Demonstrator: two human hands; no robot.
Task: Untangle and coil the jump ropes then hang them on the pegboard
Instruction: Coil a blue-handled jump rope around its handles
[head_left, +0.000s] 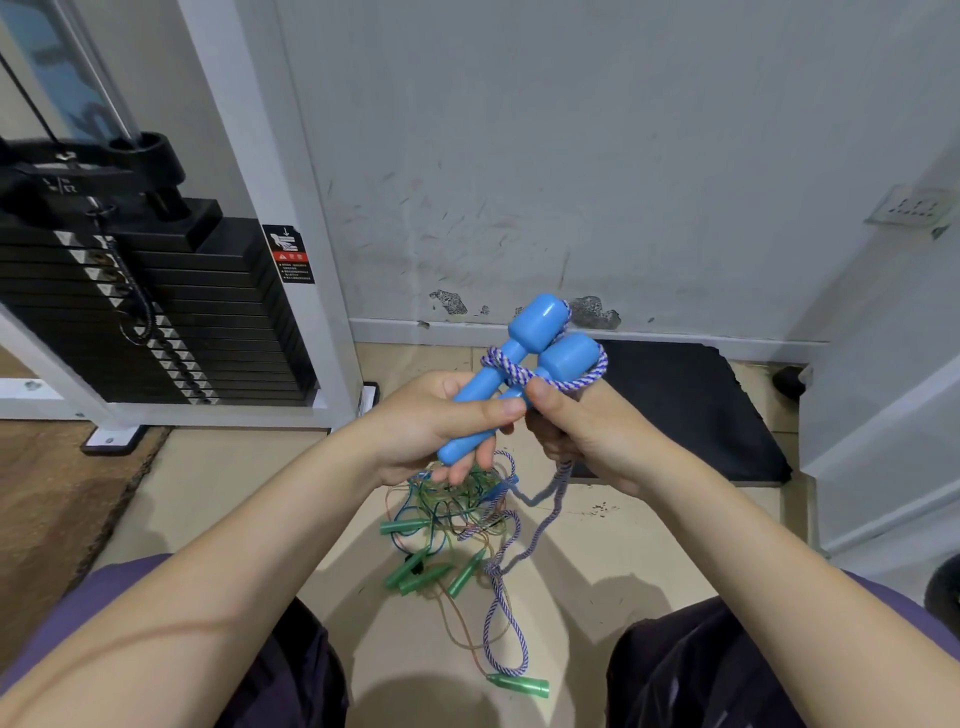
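A: How far along is the job, going left to right?

B: At far left stands a weight stack (156, 322), which has no part in it. The left hand (441, 421) has its fingers and thumb curled round the stems of the two blue handles (524, 358), held side by side and pointing up toward the far wall. Just right of it, the right hand (582, 431) pinches the blue-and-white braided rope (571, 382) between thumb and finger, where that rope is looped and knotted around the handles

A: So that rope is not coiled?

B: Not by my reading. Its long tail hangs from the right hand down to the floor (234, 493) and trails toward the near side, loose and twisted

A: And the rest?

B: Below the hands, on the floor, lies a tangled heap of thin ropes (457, 504) with green handles (415, 574) scattered through it, one more green handle nearer to the person. I judge that pile untouched

A: Anything hung?

B: No pegboard is in view, so nothing shows as hung. The task looks to be at an early stage
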